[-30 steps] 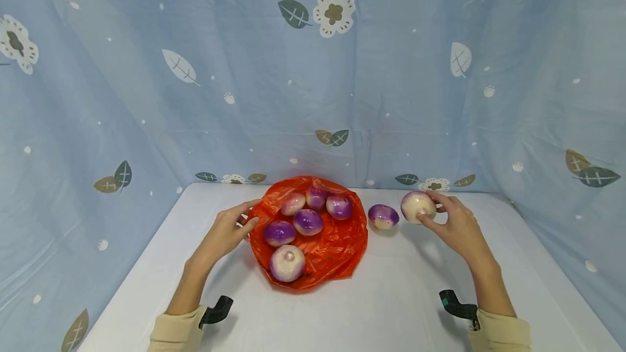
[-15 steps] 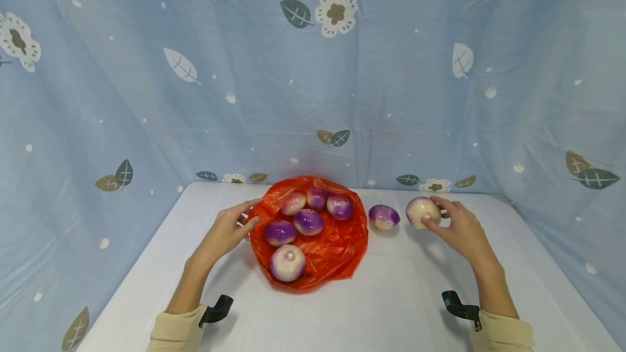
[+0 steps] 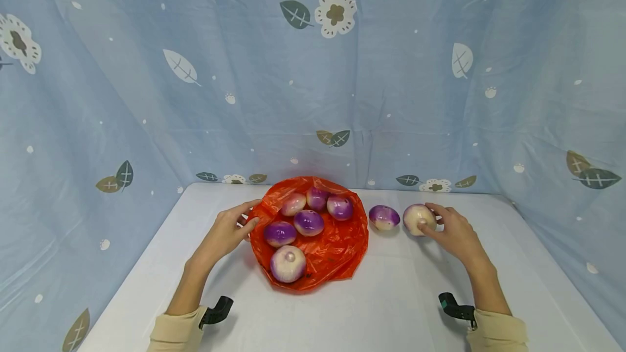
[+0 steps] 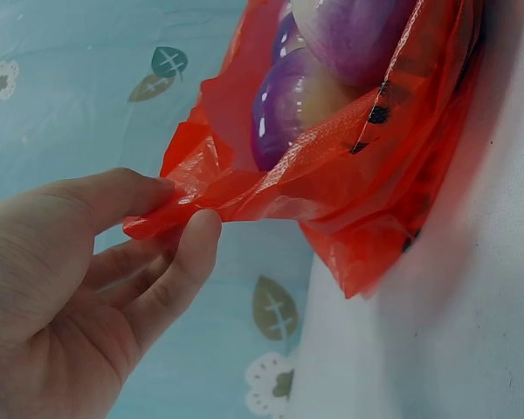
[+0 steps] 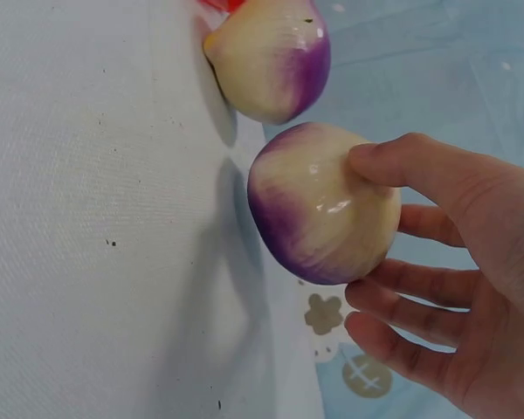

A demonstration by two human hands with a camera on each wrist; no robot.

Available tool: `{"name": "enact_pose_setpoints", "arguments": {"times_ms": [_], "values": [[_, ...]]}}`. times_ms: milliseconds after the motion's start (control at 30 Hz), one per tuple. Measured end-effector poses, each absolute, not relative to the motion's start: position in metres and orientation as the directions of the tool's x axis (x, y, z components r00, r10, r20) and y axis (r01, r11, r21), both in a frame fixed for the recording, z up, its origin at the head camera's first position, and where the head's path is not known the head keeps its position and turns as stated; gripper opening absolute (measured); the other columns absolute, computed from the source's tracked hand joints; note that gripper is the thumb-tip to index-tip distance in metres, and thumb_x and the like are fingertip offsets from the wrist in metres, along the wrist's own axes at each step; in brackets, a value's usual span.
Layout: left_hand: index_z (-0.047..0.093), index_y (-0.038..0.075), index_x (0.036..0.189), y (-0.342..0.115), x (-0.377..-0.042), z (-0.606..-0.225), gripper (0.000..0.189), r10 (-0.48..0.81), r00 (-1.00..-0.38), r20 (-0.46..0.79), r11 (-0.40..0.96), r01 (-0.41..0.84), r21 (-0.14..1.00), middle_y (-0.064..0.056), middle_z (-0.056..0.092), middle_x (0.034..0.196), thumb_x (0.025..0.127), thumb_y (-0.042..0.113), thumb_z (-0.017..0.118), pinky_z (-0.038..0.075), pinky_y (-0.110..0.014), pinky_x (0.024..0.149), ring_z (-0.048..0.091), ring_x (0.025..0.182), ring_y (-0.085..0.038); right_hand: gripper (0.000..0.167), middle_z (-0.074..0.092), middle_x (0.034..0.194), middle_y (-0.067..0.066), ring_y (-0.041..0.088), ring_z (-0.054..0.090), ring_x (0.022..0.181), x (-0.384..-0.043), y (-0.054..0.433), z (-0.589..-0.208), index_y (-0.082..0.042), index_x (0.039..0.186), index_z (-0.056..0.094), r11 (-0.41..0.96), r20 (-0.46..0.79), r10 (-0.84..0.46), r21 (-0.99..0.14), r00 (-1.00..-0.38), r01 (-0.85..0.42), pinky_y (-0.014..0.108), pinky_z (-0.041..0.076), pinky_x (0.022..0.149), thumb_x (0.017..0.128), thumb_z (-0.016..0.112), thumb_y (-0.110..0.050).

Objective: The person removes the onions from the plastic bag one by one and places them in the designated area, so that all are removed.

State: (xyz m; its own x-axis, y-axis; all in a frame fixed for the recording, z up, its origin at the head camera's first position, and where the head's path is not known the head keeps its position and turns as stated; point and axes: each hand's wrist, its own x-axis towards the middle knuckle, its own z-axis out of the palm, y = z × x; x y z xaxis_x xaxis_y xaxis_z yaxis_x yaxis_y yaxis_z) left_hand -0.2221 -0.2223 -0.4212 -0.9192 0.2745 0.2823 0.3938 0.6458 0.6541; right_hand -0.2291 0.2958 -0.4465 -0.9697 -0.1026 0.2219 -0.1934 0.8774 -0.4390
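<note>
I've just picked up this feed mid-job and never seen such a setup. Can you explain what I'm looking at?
There is no machine here: a person works with a bare left hand and right hand. The wide picture is taken from the person's head, looking forward and down; each close one is taken from a wrist, facing that hand's work. On the white table lies an open red bag with six onions showing inside, and one loose onion beside it. The left hand pinches the bag's edge. The right hand holds another onion; I can't tell whether it touches the table.
</note>
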Motion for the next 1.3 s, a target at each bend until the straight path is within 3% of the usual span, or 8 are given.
{"name": "enact_pose_setpoints", "arguments": {"times_ms": [600,1300], "values": [[0.057,0.012,0.137,-0.223,-0.222,-0.424,0.045,0.277,-0.913,0.3,0.642,0.408,0.649,-0.013,0.07,0.099,0.092,0.009,0.067,0.055,-0.017,0.055,0.065,0.069,-0.012,0.066,0.061,0.114,0.028,0.038,0.063,0.099,-0.233,0.292,-0.455,0.002,0.139,0.048,0.886,0.136,-0.076,-0.444,-0.988,-0.129,0.055,0.052,0.076,0.095,0.061,-0.044],[0.056,0.012,0.137,-0.224,-0.223,-0.425,0.046,0.275,-0.917,0.29,0.643,0.4,0.653,-0.013,0.07,0.099,0.093,0.009,0.066,0.055,-0.017,0.055,0.063,0.068,-0.009,0.069,0.056,0.123,0.032,0.042,0.062,0.104,-0.233,0.291,-0.461,0.002,0.14,0.048,0.89,0.136,-0.061,-0.442,-0.989,-0.116,0.059,0.051,0.08,0.095,0.058,-0.049]]}}
